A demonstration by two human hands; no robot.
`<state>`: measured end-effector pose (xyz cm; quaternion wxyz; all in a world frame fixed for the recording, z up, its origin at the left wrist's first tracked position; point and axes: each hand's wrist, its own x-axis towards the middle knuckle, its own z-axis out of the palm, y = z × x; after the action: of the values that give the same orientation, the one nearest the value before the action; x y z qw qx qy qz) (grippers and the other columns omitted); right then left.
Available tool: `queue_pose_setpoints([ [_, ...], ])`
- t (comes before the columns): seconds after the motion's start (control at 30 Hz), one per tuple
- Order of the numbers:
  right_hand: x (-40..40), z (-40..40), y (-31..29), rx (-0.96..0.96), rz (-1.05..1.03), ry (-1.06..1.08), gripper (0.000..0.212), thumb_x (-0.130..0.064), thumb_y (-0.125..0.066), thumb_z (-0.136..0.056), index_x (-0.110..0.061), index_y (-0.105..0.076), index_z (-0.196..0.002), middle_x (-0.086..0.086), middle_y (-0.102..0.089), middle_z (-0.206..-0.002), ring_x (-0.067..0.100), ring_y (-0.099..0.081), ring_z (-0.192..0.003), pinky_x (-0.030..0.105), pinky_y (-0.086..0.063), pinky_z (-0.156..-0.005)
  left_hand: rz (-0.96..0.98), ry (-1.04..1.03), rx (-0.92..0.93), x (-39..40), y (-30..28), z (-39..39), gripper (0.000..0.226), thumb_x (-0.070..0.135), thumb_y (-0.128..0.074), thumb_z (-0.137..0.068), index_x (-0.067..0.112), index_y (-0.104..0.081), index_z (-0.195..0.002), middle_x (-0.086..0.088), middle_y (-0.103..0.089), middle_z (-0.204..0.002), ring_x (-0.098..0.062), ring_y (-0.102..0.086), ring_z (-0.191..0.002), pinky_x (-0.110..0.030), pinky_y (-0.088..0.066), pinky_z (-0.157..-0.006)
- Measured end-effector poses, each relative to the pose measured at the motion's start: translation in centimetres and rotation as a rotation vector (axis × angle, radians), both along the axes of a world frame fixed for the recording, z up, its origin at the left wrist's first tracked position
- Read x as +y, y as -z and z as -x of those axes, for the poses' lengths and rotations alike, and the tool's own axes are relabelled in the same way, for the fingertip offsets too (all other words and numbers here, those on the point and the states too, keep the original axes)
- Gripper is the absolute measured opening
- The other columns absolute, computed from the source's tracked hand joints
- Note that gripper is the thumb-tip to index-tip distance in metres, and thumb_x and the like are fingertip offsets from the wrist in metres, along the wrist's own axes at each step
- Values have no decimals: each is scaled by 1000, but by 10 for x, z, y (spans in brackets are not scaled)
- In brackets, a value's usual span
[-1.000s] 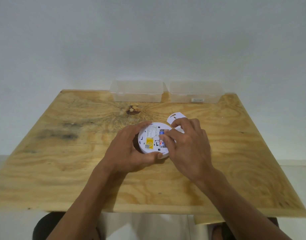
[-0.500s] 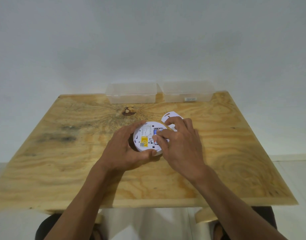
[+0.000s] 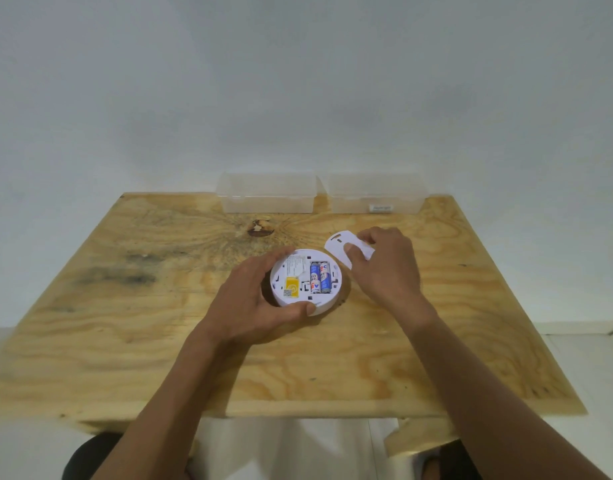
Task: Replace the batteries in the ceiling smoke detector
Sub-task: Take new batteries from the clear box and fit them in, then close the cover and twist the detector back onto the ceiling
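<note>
While left hand (image 3: 253, 299) grips detector (image 3: 307, 277), right hand (image 3: 384, 265) pinches cover plate (image 3: 339, 244) beside it.

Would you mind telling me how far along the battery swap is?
Two batteries sit in the smoke detector, which the left hand steadies. The right hand grips the white cover. Left: refit the cover and remount the detector.

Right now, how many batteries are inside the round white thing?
2. Both sit side by side in the open slot of the smoke detector: one battery on the left, the other battery touching it on the right. No others show.
</note>
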<state>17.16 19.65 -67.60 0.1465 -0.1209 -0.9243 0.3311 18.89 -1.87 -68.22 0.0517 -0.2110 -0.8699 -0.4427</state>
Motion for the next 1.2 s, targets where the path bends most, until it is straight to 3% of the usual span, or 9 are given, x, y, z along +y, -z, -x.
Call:
queue_pose_setpoints([
  [0.13, 0, 8, 1, -231, -183, 30, 62, -61, -61, -83, -17, -58, -127, 6, -51, -134, 29, -42, -128, 44, -38, -97, 32, 7, 7, -2, 1, 0, 87, 63, -71, -60, 21, -58, -135, 39, -52, -110, 18, -57, -99, -5, -44, -85],
  [0.23, -3, 12, -2, -260, -242, 42, 66, -66, -62, -80, -16, -59, -123, 8, -49, -132, 31, -41, -126, 44, -38, -95, 66, 7, 10, -3, 2, 1, 89, 65, -71, -62, 22, -56, -138, 32, -56, -113, 6, -58, -104, -18, -51, -91],
  [0.3, -2, 14, -3, -270, -229, 38, 66, -65, -64, -80, -17, -59, -125, 7, -48, -133, 30, -40, -126, 45, -38, -97, 68, 6, 3, -3, 2, 3, 90, 66, -71, -62, 21, -55, -139, 29, -57, -114, 9, -56, -104, -16, -50, -92],
  [0.43, 2, 18, -3, -255, -150, 27, 65, -62, -72, -74, -21, -58, -123, 4, -50, -131, 28, -41, -125, 44, -38, -98, 63, 9, 0, -4, 2, 2, 91, 66, -72, -62, 21, -55, -139, 35, -54, -113, 27, -50, -104, 0, -40, -88],
  [0.63, -1, 17, -5, -102, 110, -26, 55, -36, -88, -65, -27, -56, -109, -4, -61, -103, 25, -61, -98, 45, -52, -84, 104, -15, -7, -4, 3, 2, 98, 74, -72, -59, 25, -53, -142, 22, -59, -121, -3, -59, -113, -26, -48, -98],
  [0.8, 4, 15, -17, 82, 279, -35, 26, -18, -78, -81, -21, -70, -106, 1, -71, -107, 21, -66, -93, 39, -57, -81, 98, -17, -25, -4, 4, 1, 98, 73, -73, -58, 27, -53, -142, 22, -59, -120, -3, -58, -114, -27, -48, -100],
  [0.97, 5, 3, -54, 29, 450, -290, 33, -17, -86, -75, -16, -75, -106, -5, -71, -102, 19, -73, -89, 37, -62, -77, 13, 35, -17, -3, 0, 2, 78, 55, -87, -61, 32, -60, -130, 28, -67, -110, 5, -66, -102, -26, -56, -86],
  [1.07, 0, -4, -63, -97, 351, -456, 30, -20, -88, -71, -19, -76, -99, -7, -74, -101, 14, -73, -89, 29, -59, -77, -33, 65, 2, -3, -3, 4, 64, 38, -93, -65, 38, -63, -122, 17, -74, -106, -4, -71, -95, -35, -59, -78],
  [1.2, -4, -7, -60, -156, 107, -526, 29, -29, -86, -74, -20, -78, -101, -11, -73, -106, 2, -67, -94, 28, -54, -83, -28, 67, 15, -2, -7, 1, 65, 43, -91, -62, 67, -52, -109, 33, -65, -110, 2, -67, -96, -27, -56, -79],
])
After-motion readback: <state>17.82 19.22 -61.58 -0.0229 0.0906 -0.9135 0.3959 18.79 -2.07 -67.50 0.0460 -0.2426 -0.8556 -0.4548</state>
